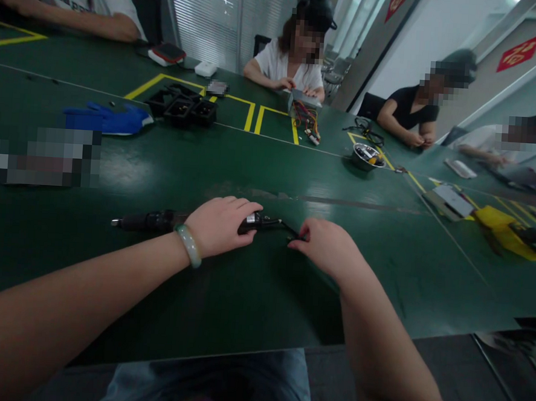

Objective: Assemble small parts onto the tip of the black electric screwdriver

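A black electric screwdriver (151, 220) lies flat on the green table (252, 163), its tip pointing left. My left hand (221, 225), with a pale green bangle on the wrist, rests closed over the tool's rear end. A thin black cord (284, 227) runs right from the tool. My right hand (324, 243) pinches that cord just right of the tool, fingers pressed together on it.
Blue gloves (107, 119) and black plastic trays (183, 106) lie at the far left. A metal bowl (366, 156) stands at the far right, coloured wires (309, 119) behind it. Yellow parts (506, 230) sit at the right. Other people sit around the far side.
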Motion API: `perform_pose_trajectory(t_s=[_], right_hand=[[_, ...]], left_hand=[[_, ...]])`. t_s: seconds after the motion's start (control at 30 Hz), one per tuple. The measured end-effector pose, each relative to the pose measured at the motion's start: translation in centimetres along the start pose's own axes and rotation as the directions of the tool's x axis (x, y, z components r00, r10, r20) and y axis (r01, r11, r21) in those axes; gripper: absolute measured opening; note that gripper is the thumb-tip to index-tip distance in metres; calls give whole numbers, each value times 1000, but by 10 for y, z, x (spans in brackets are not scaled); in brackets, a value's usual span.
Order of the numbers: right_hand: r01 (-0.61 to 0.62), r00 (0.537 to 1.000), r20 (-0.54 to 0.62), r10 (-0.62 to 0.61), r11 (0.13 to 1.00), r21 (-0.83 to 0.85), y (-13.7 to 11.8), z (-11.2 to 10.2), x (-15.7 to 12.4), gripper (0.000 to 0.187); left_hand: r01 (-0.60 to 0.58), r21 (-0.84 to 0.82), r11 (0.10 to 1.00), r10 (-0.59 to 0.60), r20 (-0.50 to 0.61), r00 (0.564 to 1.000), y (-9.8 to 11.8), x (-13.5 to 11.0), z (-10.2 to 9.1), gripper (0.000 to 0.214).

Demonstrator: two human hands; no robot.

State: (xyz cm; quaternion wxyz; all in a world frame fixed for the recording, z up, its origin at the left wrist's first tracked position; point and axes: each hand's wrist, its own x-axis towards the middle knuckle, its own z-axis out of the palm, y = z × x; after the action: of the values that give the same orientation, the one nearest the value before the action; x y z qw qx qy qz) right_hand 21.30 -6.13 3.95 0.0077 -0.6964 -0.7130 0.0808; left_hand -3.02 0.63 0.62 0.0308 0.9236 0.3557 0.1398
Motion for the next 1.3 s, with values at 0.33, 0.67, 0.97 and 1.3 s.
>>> perform_pose_trajectory(t_s=[0.33, 0.67, 0.97, 1.3], right_hand=[[37, 998, -64, -28, 988, 151, -9, 11, 16, 12], [-16, 968, -194, 160, 810, 586, 16, 23, 50, 24], [96, 898, 304, -318, 816, 570, -11, 12, 16, 16], [34, 825, 396, -403, 735, 677, -5, 9, 19, 11]], left_hand=[[-27, -41, 999, 29, 48, 998, 4, -4, -8, 32], [-41, -64, 997, 41, -3, 999, 7, -2, -2, 32], [-30, -109, 994, 31, 8, 999, 11, -4, 0, 26], [-39, 11, 999, 39, 30, 999, 14, -6, 0, 32]])
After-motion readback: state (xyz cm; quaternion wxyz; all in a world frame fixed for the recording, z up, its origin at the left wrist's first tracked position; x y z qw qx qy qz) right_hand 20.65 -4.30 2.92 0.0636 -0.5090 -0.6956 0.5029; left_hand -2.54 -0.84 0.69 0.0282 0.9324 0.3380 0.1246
